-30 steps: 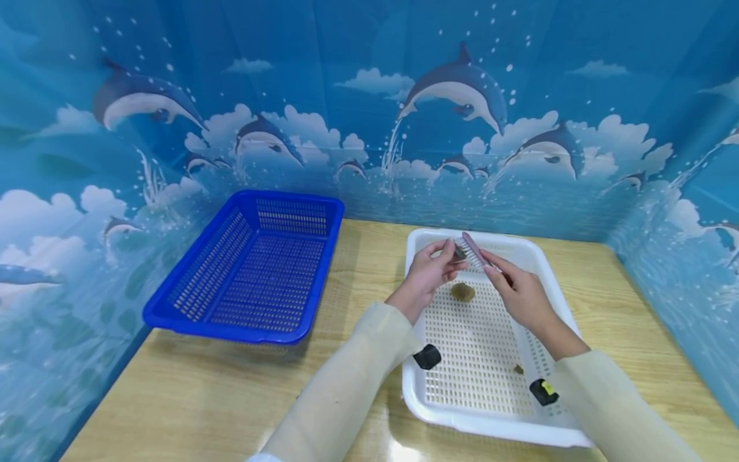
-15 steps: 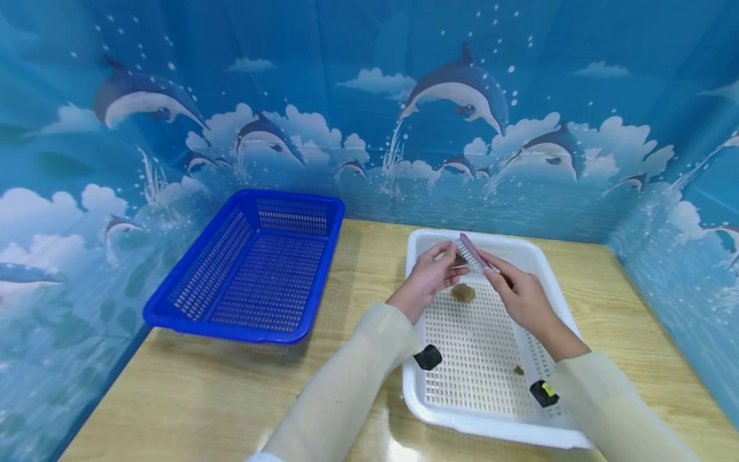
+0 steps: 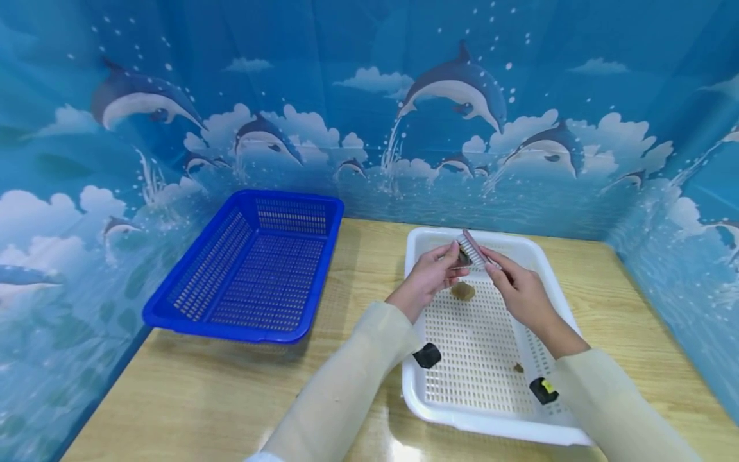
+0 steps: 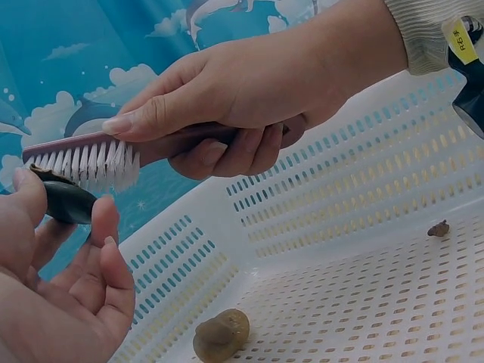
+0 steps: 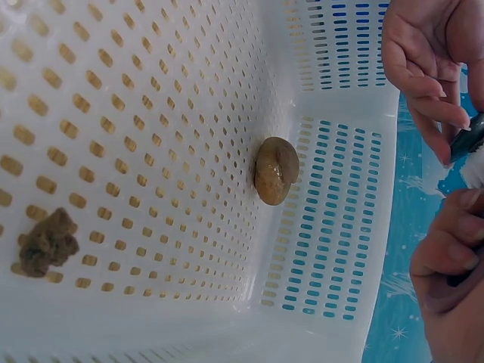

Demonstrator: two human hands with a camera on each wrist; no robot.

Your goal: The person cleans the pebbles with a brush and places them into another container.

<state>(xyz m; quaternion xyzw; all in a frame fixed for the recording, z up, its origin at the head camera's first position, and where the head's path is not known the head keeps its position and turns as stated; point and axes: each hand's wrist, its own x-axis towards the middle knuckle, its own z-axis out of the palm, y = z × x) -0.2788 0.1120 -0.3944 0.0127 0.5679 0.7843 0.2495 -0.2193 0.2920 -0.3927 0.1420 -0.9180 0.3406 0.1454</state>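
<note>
My left hand point(image 3: 427, 279) pinches a dark, glossy shell point(image 4: 69, 203) between thumb and fingers, above the far end of the white basket point(image 3: 491, 431). Curled round a scrubbing brush point(image 4: 181, 142) with a mauve handle and white bristles is my right hand point(image 3: 522, 295). The bristles point(image 4: 87, 162) point down and touch the shell's brownish upper edge in the left wrist view. Below the hands, a tan, rounded snail-like shell point(image 5: 275, 170) lies on the basket floor near the far wall. A small brown lump point(image 5: 49, 243) lies nearer the basket's right side.
A blue slotted basket point(image 3: 231, 330) stands to the left on the wooden table point(image 3: 196, 391). Behind the table hangs a dolphin-print backdrop point(image 3: 369, 96). Black wrist cameras point(image 3: 427, 355) show by both sleeves.
The brush has shifted slightly back and forth across the dark shell, which was mostly covered by it half a second ago and shows again. Both hands stay in nearly the same place.
</note>
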